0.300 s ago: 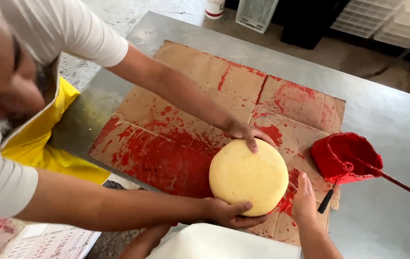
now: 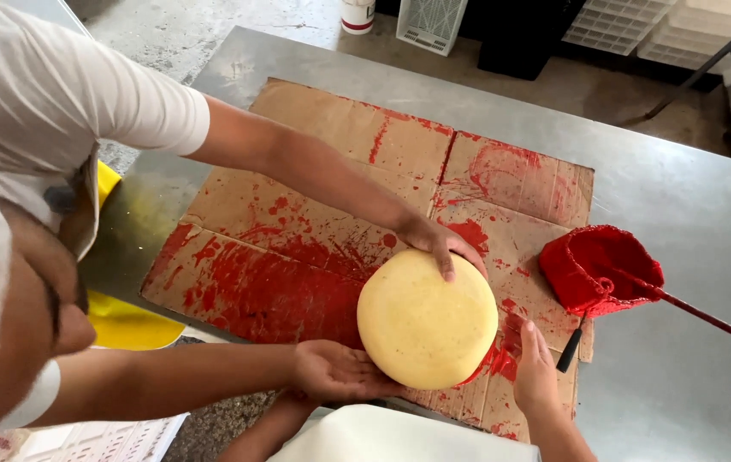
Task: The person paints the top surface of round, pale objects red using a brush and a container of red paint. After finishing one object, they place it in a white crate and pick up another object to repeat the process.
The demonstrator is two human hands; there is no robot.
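Note:
A round pale yellow cheese wheel (image 2: 427, 318) lies on red-stained cardboard (image 2: 297, 257). A co-worker in a white shirt holds it with one hand (image 2: 440, 244) on its far edge and the other hand (image 2: 335, 372) under its near left edge. My right hand (image 2: 536, 370) lies flat on the cardboard just right of the wheel, holding nothing. My left forearm (image 2: 273, 421) reaches in from below, and its hand is hidden beneath the co-worker's lower hand. A white rounded surface (image 2: 391, 436) fills the bottom edge.
A red bowl-like container of red coating (image 2: 600, 267) with a red stick (image 2: 699, 312) stands right of the cardboard on the steel table (image 2: 682, 197). A dark brush handle (image 2: 569, 351) lies near my right hand. White crates (image 2: 429, 21) and a bucket (image 2: 357, 13) stand on the floor beyond.
The wheel and all hands stay about where they were. The co-worker's head has dropped lower at the left of the view.

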